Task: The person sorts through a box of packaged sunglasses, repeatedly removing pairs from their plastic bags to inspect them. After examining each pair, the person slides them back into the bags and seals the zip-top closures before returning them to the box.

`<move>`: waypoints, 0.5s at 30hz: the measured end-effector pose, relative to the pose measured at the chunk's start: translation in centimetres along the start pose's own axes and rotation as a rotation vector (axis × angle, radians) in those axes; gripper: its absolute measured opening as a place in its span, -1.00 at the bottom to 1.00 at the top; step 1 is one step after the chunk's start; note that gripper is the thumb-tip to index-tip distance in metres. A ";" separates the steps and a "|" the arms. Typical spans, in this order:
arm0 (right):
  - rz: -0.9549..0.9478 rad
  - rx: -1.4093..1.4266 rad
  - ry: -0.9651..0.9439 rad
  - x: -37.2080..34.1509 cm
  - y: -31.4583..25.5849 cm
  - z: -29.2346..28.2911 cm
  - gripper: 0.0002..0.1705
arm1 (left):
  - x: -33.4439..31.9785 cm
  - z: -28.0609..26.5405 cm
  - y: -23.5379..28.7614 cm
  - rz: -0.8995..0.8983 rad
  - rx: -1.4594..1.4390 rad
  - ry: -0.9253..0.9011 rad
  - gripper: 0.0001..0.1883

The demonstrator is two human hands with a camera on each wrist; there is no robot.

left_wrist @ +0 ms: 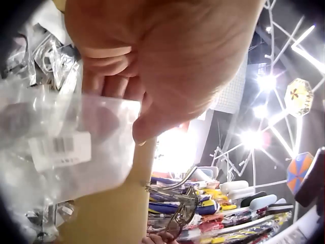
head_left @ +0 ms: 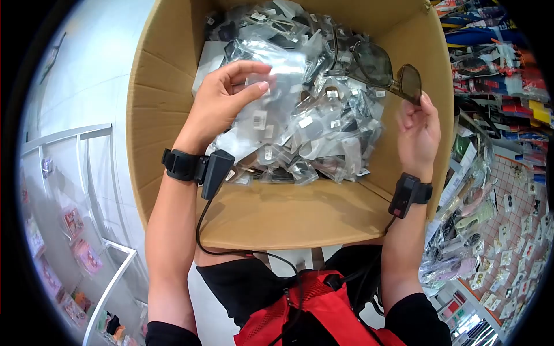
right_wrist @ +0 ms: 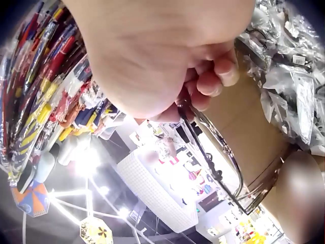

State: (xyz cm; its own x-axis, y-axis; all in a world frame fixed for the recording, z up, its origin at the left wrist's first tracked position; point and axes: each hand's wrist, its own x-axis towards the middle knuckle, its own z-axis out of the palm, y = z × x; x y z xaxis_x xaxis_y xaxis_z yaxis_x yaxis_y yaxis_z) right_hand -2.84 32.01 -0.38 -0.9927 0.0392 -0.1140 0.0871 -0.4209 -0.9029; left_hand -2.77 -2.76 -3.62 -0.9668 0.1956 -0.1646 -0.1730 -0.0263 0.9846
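Note:
My right hand [head_left: 420, 130] pinches a pair of tinted sunglasses [head_left: 372, 64] by the outer end of the frame. Their lenses face up over the box's right side, one temple extending toward the middle. In the right wrist view, the thin frame of the sunglasses [right_wrist: 223, 157] juts out from the curled fingertips. Over the left half of the box, my left hand [head_left: 222, 101] holds a clear plastic bag [head_left: 283, 63] between thumb and fingers. A white barcode label [left_wrist: 63, 151] shows on the bag in the left wrist view.
A large cardboard box [head_left: 277, 216] stands before me, with many small bagged items [head_left: 329, 124] heaped inside. Wrapped goods [head_left: 485, 75] hang along the right, above a red grid rack [head_left: 511, 213] of small carded items. A white metal rack [head_left: 109, 282] stands at left.

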 end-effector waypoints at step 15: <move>0.227 0.161 -0.006 0.0 1.8 0.5 -0.78 | -0.9 2.4 -0.3 -0.256 -0.142 -0.160 -0.66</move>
State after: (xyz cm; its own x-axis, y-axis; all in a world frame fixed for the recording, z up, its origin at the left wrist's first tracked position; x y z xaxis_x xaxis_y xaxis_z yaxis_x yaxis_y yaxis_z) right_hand -2.68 30.81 -1.84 -0.9497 -0.0782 -0.3031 0.2939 -0.5567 -0.7770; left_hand -1.39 -0.61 -3.58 -0.8488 0.3646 -0.3829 -0.4416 -0.0908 0.8926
